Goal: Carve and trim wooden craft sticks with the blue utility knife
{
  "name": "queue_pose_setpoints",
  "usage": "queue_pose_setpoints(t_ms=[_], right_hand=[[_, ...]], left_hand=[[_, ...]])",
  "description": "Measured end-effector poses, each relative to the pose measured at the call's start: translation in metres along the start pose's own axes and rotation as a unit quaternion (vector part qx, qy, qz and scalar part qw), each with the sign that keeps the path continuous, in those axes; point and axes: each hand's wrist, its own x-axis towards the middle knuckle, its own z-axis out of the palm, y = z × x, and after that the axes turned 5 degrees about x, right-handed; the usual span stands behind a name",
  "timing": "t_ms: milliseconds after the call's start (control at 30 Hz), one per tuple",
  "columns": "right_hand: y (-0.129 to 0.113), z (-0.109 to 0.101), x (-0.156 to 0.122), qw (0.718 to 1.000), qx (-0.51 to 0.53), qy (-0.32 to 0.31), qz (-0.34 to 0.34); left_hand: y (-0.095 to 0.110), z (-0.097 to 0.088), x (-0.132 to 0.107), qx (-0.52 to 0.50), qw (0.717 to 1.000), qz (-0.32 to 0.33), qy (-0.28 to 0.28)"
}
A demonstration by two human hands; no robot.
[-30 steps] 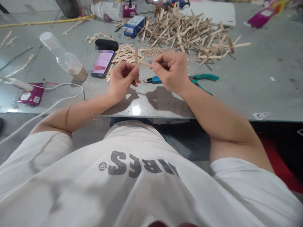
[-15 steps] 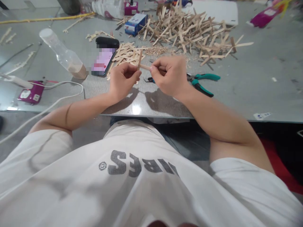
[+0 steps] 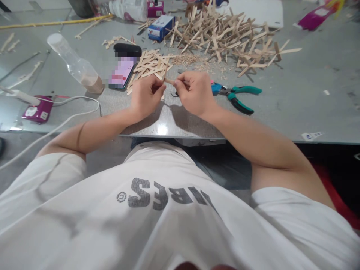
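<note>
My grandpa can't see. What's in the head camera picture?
A person's left hand and right hand each pinch a thin wooden stick over a grey table. Behind lie loose sticks and a heap of crossed sticks; green-handled pliers lie nearby.

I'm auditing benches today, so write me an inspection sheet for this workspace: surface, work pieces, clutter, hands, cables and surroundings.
Surface: grey table, bright reflection near its front edge.
Work pieces: two thin wooden sticks between the hands, appearing to meet; beyond them, a loose stick pile and a heap of crossed sticks.
Clutter: bottle, phone, blue box, green-handled pliers.
Hands: left hand and right hand each pinch a stick.
Cables: white cable crosses the front edge, left of the left hand.
Surroundings: grey floor; other people, nothing seen.
</note>
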Motion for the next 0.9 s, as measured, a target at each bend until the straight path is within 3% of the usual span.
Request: queue_pose_setpoints(t_ms=[167,300,467,667,900], right_hand=[[0.008,0.004,0.006,1.0,0.001,0.0,0.008],[0.015,0.001,0.009,1.0,0.019,0.008,-0.005],[0.031,-0.005,0.009,0.998,-0.017,-0.037,-0.04],[0.039,-0.008,0.001,0.988,-0.086,-0.113,-0.064],[0.049,0.006,-0.006,0.996,-0.02,-0.065,-0.054]], left_hand=[[-0.005,0.007,0.005,0.03,0.999,-0.015,0.023],[-0.015,0.012,0.02,-0.081,0.996,-0.044,0.016],[-0.029,0.007,0.03,-0.178,0.984,-0.004,-0.012],[-0.03,0.006,0.018,-0.138,0.99,0.017,0.007],[-0.009,0.01,0.008,-0.086,0.996,-0.012,-0.013]])
